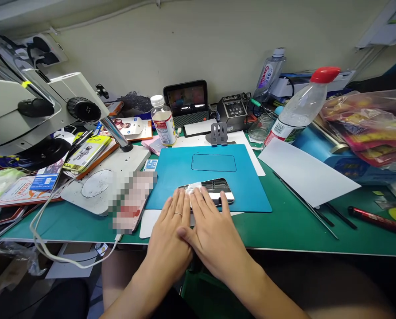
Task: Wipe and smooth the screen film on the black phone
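A smartphone (pixel 220 185) with a dark, glossy face lies on the blue work mat (pixel 251 186), near its front edge. On its left part sits a crumpled white tissue (pixel 194 186), pressed under my fingertips. My left hand (pixel 171 230) lies flat with the fingers stretched out, a ring on one of them, its tips at the tissue and the phone's left end. Beside it, my right hand (pixel 214 226) is also stretched flat, its fingers over the tissue and phone. Its thumb crosses over the left hand. The fingers partly hide the phone's lower edge.
Left of the mat, a second phone (pixel 134 201) is plugged into a white cable (pixel 40 230). A microscope (pixel 81 104) stands behind it. Bottles (pixel 164 126), a small screen (pixel 186 97) and a control box (pixel 233 110) line the back. Paper (pixel 304 170) and tweezers (pixel 312 210) lie right.
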Demonstrator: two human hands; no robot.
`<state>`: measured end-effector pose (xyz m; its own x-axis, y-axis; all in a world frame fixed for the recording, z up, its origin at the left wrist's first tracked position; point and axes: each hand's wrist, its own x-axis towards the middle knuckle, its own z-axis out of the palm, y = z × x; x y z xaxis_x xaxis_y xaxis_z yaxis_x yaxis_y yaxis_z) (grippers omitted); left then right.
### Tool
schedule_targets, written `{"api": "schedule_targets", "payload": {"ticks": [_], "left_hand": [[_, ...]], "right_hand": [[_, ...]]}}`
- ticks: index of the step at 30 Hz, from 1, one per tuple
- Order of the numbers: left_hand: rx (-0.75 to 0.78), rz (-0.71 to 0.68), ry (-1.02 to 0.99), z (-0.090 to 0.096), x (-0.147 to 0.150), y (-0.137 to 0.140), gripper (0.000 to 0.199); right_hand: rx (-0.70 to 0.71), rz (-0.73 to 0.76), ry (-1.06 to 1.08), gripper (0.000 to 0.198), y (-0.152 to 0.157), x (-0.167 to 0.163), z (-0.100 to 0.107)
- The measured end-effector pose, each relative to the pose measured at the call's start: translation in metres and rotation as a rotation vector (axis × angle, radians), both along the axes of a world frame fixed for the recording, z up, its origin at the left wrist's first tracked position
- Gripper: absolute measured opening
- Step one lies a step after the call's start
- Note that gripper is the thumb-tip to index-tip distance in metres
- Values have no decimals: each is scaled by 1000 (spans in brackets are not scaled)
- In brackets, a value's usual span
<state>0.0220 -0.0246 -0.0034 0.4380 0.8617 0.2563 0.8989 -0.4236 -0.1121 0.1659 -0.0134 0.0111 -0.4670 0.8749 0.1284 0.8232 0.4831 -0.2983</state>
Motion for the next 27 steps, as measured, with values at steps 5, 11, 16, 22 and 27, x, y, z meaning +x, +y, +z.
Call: {"api": "schedule_targets", "payload": {"ticks": [5, 11, 16, 22, 27], "left_hand": [[-10, 27, 19, 1, -11, 11, 61], [4, 25, -11, -4, -10, 1, 63], [16, 18, -16, -6, -8, -12, 67], [-42, 46, 7, 0, -6, 9, 61], [-41, 60, -15, -3, -5, -5, 64]], "right_hand": [[-9, 25, 27, 76, 15, -12, 5], [-16, 31, 19, 78, 7, -7, 5], [-21, 46, -6, 78, -5, -5, 3], [3, 50, -44, 78, 17, -7, 6], [33, 63, -57, 79, 5, -3, 1]]}}
